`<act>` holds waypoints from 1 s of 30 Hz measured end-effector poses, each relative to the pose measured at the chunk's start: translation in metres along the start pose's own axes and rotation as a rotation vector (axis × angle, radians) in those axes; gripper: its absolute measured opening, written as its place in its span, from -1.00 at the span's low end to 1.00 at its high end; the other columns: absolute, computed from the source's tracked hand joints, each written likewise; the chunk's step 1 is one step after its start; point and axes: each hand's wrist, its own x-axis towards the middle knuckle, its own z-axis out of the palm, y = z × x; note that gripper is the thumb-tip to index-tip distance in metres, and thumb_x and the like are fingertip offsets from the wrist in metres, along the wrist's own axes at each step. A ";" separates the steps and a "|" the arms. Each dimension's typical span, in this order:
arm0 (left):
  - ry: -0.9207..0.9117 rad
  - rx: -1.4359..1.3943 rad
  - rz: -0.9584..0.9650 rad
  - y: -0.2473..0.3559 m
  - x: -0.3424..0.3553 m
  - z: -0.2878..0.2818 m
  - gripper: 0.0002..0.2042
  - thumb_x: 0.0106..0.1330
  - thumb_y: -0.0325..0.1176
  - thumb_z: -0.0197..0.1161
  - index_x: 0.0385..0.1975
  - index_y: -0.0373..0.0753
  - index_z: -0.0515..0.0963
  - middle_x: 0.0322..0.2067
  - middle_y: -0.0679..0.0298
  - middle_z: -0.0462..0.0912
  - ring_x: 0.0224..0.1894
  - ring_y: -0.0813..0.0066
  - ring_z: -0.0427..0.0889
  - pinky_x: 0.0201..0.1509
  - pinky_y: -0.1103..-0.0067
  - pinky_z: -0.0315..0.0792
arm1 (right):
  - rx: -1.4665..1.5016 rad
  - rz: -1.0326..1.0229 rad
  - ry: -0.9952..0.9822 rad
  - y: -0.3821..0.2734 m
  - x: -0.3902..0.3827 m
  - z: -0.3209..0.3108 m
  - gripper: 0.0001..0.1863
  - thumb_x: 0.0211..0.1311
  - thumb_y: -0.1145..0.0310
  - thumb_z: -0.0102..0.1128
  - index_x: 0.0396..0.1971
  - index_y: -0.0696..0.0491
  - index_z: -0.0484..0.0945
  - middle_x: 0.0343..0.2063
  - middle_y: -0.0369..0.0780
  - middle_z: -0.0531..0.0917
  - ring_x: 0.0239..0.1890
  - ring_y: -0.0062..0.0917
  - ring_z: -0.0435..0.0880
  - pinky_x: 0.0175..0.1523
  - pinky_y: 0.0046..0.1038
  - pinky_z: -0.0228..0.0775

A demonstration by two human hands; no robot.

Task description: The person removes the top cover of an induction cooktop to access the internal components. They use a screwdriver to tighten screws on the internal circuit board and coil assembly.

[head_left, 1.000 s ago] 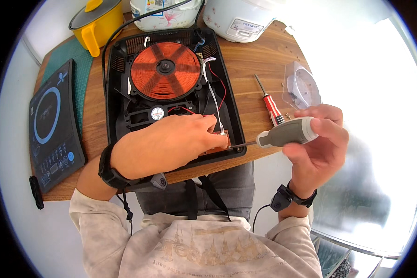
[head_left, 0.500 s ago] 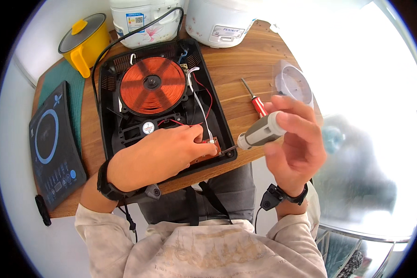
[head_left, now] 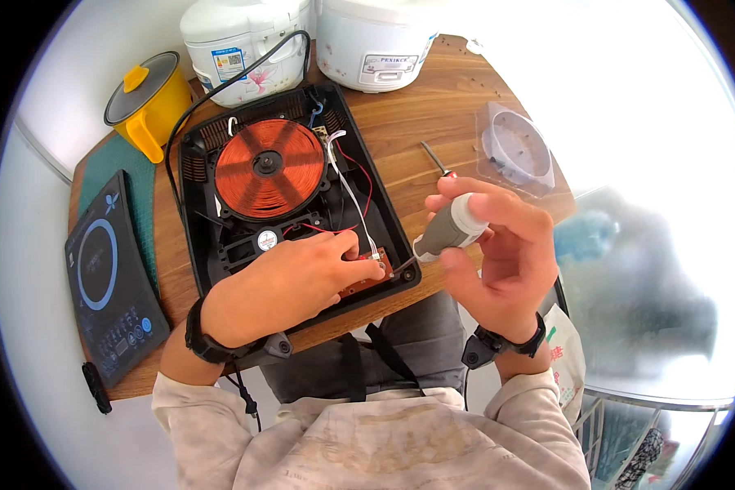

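Pinching the red circuit board, apparently, with the left hand; gray screwdriver pinched in the right hand.

The left grip reaches rightward, back uppermost, while the right grip curls inward.

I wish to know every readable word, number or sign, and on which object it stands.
I don't copy print; locations only:
Right cooker: front label, legible.
Left cooker: blue-edged sticker, too small.
Black panel: control markings, too small.
Round sticker: too small.
Bag: red characters, partly hidden.
Sweatshirt: print blurred.
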 end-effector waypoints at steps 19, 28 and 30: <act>-0.007 -0.020 -0.004 -0.001 0.000 0.001 -0.49 0.19 -0.53 0.42 0.16 -0.02 0.55 0.01 0.23 0.53 0.04 0.17 0.62 0.03 0.33 0.59 | -0.056 0.009 0.132 0.002 -0.002 -0.009 -0.34 0.02 0.82 0.15 0.25 0.31 0.50 0.08 -0.01 0.61 0.04 -0.34 0.73 0.04 -0.42 0.70; -0.018 -0.013 -0.021 0.000 0.000 0.000 -0.49 0.18 -0.53 0.42 0.16 -0.02 0.55 0.00 0.23 0.53 0.06 0.17 0.61 0.05 0.33 0.58 | -0.029 0.095 0.165 0.003 -0.002 -0.008 -0.34 0.05 0.80 0.12 0.27 0.28 0.50 0.08 -0.04 0.63 0.06 -0.36 0.72 0.05 -0.42 0.68; -0.019 -0.013 -0.020 0.001 0.001 -0.001 -0.49 0.18 -0.53 0.42 0.16 -0.02 0.54 0.00 0.23 0.53 0.06 0.17 0.61 0.05 0.33 0.58 | -0.023 0.104 0.165 0.005 -0.001 -0.008 -0.34 0.06 0.80 0.12 0.28 0.28 0.49 0.09 -0.04 0.62 0.07 -0.35 0.72 0.07 -0.42 0.67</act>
